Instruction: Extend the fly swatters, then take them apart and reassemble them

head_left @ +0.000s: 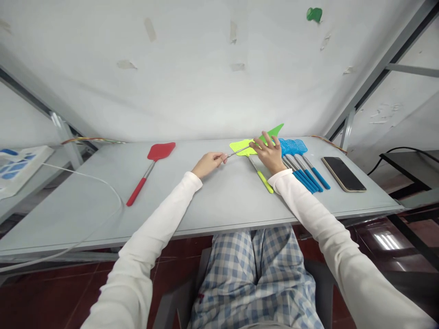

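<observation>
Over the table's middle I hold a green fly swatter with a thin metal shaft. My left hand is closed in a pinch at the shaft's lower end, and the grip itself is hidden by the fingers. My right hand has its fingers curled about the shaft's upper end, by the green head. Beneath it lies a yellow-green fly swatter, its head partly behind the held one. Several blue fly swatters lie side by side just right of my right hand, handles toward me.
A red fly swatter lies at the left of the grey table. A phone rests at the right. A white cable curves over the left side. Behind stands a white wall, and metal frame posts flank the table.
</observation>
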### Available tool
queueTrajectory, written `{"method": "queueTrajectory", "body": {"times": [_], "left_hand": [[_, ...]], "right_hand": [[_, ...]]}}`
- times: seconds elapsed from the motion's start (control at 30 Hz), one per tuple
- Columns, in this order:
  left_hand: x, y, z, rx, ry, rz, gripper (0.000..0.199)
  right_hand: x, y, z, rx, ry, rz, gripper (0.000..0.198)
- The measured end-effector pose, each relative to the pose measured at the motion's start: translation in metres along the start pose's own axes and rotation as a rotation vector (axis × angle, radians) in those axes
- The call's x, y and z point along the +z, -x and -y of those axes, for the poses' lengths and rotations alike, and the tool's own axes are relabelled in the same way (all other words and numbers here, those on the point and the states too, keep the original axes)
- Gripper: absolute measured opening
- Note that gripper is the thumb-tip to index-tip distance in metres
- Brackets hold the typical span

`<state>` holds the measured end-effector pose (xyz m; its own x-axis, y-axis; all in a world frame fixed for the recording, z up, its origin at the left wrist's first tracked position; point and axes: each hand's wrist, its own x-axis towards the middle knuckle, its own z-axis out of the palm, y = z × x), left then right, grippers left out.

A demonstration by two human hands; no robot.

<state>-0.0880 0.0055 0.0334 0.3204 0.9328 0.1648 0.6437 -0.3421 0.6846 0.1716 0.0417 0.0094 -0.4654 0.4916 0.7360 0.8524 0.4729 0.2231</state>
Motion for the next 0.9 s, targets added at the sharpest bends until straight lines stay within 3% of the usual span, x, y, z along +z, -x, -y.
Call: {"method": "queueTrajectory", "body": {"times": [0.23, 0.33, 0.4, 0.5, 0.57, 0.9], "left_hand": [[0.005, 0.001, 0.016, 0.079, -0.427, -0.249, 0.037], [0.013, 0.002, 0.023, 0.13, -0.479, -0.304, 0.035], [0.019, 0.002, 0.024, 0.185, -0.49, -0.341, 0.038], [0.026, 0.003, 0.022, 0.311, -0.513, -0.347, 0.041], [0.03, 0.003, 0.021, 0.377, -0.535, -0.329, 0.042], [0.023, -0.001, 0.024, 0.394, -0.639, -0.292, 0.046]], "right_hand": [[-0.003, 0.003, -0.019, 0.194, 0.037, -0.091, 0.024], [-0.005, 0.0, -0.004, 0.152, 0.021, -0.046, 0.027], [-0.006, -0.003, 0.012, 0.051, -0.009, 0.038, 0.026], [-0.007, -0.007, 0.035, -0.165, -0.091, 0.186, 0.023], [-0.006, -0.007, 0.044, -0.23, -0.124, 0.261, 0.027], [-0.011, -0.01, 0.041, -0.134, -0.17, 0.353, 0.028]]}}
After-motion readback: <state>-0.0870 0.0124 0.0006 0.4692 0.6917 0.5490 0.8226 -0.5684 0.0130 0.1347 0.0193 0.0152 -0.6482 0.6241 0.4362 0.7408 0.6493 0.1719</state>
